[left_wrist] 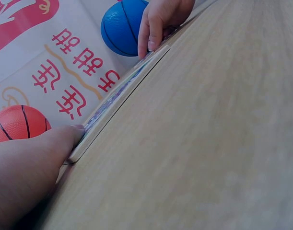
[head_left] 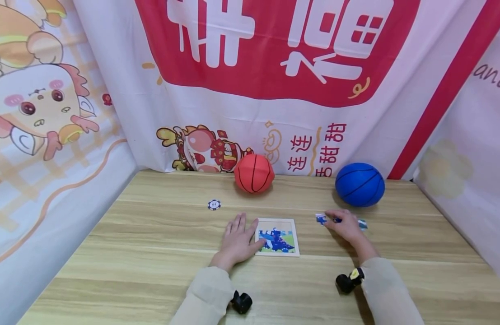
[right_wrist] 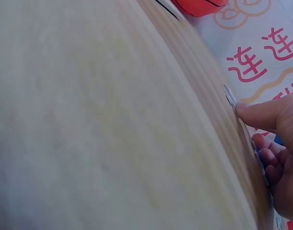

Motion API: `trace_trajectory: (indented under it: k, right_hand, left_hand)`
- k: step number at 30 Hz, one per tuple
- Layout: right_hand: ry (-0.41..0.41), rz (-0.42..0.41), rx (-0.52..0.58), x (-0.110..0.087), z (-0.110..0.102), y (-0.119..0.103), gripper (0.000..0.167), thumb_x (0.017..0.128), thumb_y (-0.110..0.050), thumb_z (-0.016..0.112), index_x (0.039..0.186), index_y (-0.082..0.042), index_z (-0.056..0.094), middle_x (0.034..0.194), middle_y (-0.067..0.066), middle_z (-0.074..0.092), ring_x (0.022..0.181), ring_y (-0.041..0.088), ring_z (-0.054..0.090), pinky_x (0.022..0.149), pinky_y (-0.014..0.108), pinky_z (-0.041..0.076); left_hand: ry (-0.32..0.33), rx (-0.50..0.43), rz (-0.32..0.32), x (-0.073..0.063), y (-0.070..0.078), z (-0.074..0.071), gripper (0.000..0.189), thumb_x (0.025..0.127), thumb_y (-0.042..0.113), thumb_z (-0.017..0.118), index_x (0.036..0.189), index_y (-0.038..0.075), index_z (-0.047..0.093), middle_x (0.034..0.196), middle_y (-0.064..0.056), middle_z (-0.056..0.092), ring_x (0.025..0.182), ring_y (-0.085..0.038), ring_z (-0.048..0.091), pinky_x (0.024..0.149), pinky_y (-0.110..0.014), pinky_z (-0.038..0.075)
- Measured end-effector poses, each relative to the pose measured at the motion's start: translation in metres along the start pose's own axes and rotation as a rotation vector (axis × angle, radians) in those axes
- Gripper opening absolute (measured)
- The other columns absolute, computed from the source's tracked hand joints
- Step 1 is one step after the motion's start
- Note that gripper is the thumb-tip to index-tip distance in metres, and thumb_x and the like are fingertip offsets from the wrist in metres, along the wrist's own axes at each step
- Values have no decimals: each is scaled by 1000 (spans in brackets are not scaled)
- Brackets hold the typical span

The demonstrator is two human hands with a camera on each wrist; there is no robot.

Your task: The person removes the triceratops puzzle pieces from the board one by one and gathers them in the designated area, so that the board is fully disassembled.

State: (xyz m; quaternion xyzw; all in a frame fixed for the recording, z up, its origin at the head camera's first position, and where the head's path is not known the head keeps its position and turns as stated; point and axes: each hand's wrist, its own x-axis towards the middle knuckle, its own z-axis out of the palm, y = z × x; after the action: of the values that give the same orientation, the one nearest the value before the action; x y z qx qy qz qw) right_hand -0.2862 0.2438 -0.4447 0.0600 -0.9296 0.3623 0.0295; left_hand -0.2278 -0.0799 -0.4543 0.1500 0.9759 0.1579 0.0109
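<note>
A square puzzle board (head_left: 296, 243) with a pale rim lies on the table, partly filled with a blue dinosaur picture. My left hand (head_left: 237, 243) lies flat at its left side, fingers straight on the wood and thumb over the board's left part. To the right of the board, my right hand (head_left: 347, 227) pinches a small blue-and-white puzzle piece (head_left: 320, 219) between thumb and fingers, close over the table. More puzzle pieces (head_left: 362, 224) lie under and beside this hand, partly hidden by it. In the right wrist view the thumb (right_wrist: 261, 115) presses the piece's edge.
A red ball (head_left: 254, 174) with black lines stands at the back of the table (head_left: 152, 266), and a blue ball (head_left: 360, 185) at the back right. A round chip (head_left: 214, 205) lies left of the red ball. Printed cloth (head_left: 233, 108) hangs behind the table.
</note>
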Motion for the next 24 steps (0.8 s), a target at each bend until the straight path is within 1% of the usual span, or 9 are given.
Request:
trace_trajectory:
  k: [4, 7, 11, 14, 16, 21, 24]
  right_hand:
    - [-21, 24, -1, -1, -2, -4, 42, 77, -21, 65, 112, -1, 56, 112, 21, 45, 102, 37, 32, 85, 50, 24]
    - [-10, -8, -34, 0, -3, -6, 41, 76, -20, 65, 109, 1, 57, 109, 21, 51, 101, 36, 36, 85, 49, 26]
    - [-26, -11, -36, 1, -6, -9, 44, 77, -22, 65, 112, 3, 55, 108, 21, 53, 100, 35, 39, 86, 49, 28]
    - [-53, 28, 1, -2, -8, -17, 46, 79, -24, 63, 116, 1, 52, 110, 21, 50, 101, 34, 41, 84, 49, 31]
    - [-51, 25, 27, -6, -8, -23, 45, 80, -23, 62, 117, 0, 51, 110, 22, 49, 100, 35, 42, 83, 49, 34]
    - [-7, -51, 90, -14, 1, -38, 41, 79, -14, 63, 114, 4, 51, 109, 24, 51, 99, 36, 47, 83, 47, 38]
    - [-4, -53, 128, -19, 8, -47, 40, 79, -13, 63, 114, 3, 52, 109, 23, 51, 100, 35, 47, 83, 46, 38]
  left_hand:
    - [-4, -12, -1, 0, 0, 0, 70, 82, 61, 32, 138, 21, 23, 142, -15, 2, 128, -28, -2, 100, -44, 0]
    - [-1, -15, 6, 0, 0, -1, 70, 82, 61, 32, 138, 20, 23, 142, -16, 3, 128, -29, -2, 100, -45, 1]
    - [2, -14, 14, 1, 0, -1, 70, 82, 61, 32, 138, 20, 23, 142, -16, 3, 128, -29, -1, 100, -45, 1]
    - [3, -23, 15, 2, 1, -2, 70, 82, 61, 32, 138, 19, 23, 142, -16, 4, 128, -30, -1, 100, -45, 1]
    - [5, -33, 10, 2, 1, -2, 70, 82, 60, 33, 138, 19, 23, 142, -16, 4, 128, -30, -1, 100, -45, 1]
    - [11, -67, 5, 0, 4, -4, 69, 83, 58, 36, 138, 19, 22, 142, -17, 4, 128, -29, -1, 100, -44, 2]
    - [17, -92, 37, -3, 8, -4, 68, 83, 56, 38, 138, 18, 23, 142, -18, 4, 128, -30, -1, 100, -45, 4]
